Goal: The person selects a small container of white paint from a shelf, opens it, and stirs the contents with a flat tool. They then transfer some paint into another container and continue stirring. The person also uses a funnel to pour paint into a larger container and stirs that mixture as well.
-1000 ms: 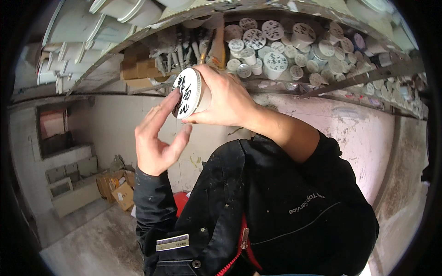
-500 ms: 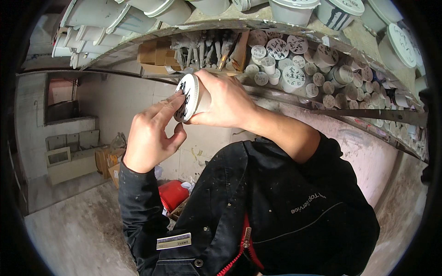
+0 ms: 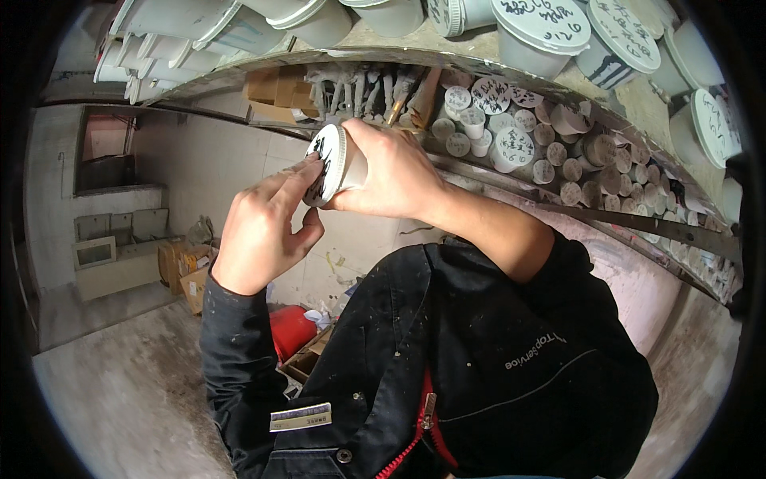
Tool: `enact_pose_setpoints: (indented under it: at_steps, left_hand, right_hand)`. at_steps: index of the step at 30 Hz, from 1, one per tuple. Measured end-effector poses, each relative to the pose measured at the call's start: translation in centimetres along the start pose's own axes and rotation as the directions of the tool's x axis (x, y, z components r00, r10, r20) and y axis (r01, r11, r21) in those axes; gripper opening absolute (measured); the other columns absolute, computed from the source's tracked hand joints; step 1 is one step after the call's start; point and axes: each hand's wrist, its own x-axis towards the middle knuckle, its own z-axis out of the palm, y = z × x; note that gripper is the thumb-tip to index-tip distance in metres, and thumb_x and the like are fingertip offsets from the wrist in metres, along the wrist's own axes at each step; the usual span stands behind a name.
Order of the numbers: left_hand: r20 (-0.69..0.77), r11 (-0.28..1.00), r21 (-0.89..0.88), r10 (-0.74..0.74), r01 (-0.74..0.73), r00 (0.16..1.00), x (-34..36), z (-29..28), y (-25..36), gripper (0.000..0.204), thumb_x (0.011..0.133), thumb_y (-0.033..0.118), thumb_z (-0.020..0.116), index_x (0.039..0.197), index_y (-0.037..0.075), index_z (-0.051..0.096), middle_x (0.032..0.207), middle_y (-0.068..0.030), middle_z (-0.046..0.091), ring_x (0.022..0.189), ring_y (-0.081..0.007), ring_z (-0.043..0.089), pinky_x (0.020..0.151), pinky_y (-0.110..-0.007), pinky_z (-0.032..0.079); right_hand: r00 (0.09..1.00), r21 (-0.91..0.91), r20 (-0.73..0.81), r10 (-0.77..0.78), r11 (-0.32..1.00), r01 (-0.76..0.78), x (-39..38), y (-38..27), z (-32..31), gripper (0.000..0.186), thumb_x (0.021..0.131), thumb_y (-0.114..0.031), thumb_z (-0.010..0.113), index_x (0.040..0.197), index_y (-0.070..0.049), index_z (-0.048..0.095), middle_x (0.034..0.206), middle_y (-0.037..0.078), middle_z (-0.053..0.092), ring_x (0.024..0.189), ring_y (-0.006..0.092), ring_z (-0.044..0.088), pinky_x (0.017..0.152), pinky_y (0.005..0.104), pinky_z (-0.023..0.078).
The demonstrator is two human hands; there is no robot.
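Note:
My right hand (image 3: 395, 172) grips a white plastic tub (image 3: 353, 164) on its side; the round lid (image 3: 327, 184) with black handwriting faces left. My left hand (image 3: 267, 219) presses extended, close-together fingertips on the lid's face, its thumb bent below, apart from the tub. Behind the hands, small lidded tubs (image 3: 511, 148) are packed on a lower shelf beside upright brushes and tools (image 3: 359, 92) with dirty handles.
An upper shelf (image 3: 383, 49) holds larger white buckets (image 3: 538, 32). A metal bar (image 3: 638, 223) runs at the right. Below lie a red container (image 3: 291, 327) and cardboard boxes (image 3: 175, 267); a sink unit (image 3: 120, 267) stands far left.
My left hand has moved left and its fingertips now rest on the lid. The view has shifted, showing more of the upper shelf's buckets. The tub stays in my right hand.

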Motion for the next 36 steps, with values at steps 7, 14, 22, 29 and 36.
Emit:
enact_pose_setpoints:
  at_steps: [7,14,22,29,36]
  left_hand:
    - [-0.022,0.999,0.001,-0.038,0.038,0.999,-0.5,0.0,0.0,0.062,0.067,-0.003,0.07,0.129,0.0,0.065,0.12,-0.0212,0.071,0.104,-0.0374,0.072,0.09,-0.04,0.058]
    - [-0.075,0.939,0.343,0.007,0.019,0.997,-1.1,2.2,1.6,0.06,0.074,0.001,0.066,0.133,-0.006,0.054,0.123,-0.0245,0.067,0.099,-0.0374,0.072,0.083,-0.042,0.06]
    - [-0.019,0.85,0.526,0.047,-0.03,0.999,-2.3,3.1,2.9,0.057,0.082,0.003,0.068,0.136,-0.01,0.052,0.128,-0.0256,0.066,0.101,-0.0339,0.073,0.082,-0.038,0.061]
    - [0.014,0.863,0.5,0.067,-0.066,0.998,-3.7,2.3,3.7,0.056,0.084,0.002,0.067,0.136,-0.011,0.052,0.128,-0.0269,0.066,0.101,-0.0349,0.073,0.08,-0.037,0.061]
    - [-0.122,0.983,0.114,-0.129,0.143,0.984,-5.8,-1.1,3.4,0.058,0.074,-0.007,0.06,0.132,-0.003,0.06,0.084,-0.0181,0.069,0.068,-0.0297,0.07,0.066,-0.038,0.059]
  right_hand:
    - [1.0,0.032,0.003,-0.028,0.999,0.028,0.5,-0.1,0.6,0.064,0.061,-0.036,0.088,0.106,0.001,0.061,0.087,0.024,0.073,0.083,0.0429,0.073,0.079,0.0482,0.058]
    - [0.999,0.12,-0.008,-0.038,0.992,0.038,0.1,0.6,1.6,0.064,0.064,-0.032,0.092,0.11,0.0,0.06,0.098,0.023,0.073,0.094,0.0398,0.072,0.083,0.0453,0.057]
    - [0.991,0.26,-0.077,-0.11,0.957,0.126,-1.7,1.5,2.8,0.069,0.066,-0.03,0.095,0.116,-0.003,0.057,0.106,0.02,0.072,0.1,0.0394,0.071,0.084,0.0436,0.057]
    - [0.988,0.32,-0.03,-0.149,0.935,0.151,-2.9,1.5,3.5,0.074,0.066,-0.03,0.096,0.122,-0.004,0.055,0.107,0.018,0.072,0.101,0.0374,0.072,0.085,0.042,0.058]
    - [0.977,0.263,0.068,-0.202,0.948,0.178,-3.8,0.9,2.9,0.088,0.059,-0.033,0.1,0.126,-0.004,0.05,0.112,0.017,0.07,0.103,0.0324,0.072,0.089,0.0422,0.058]
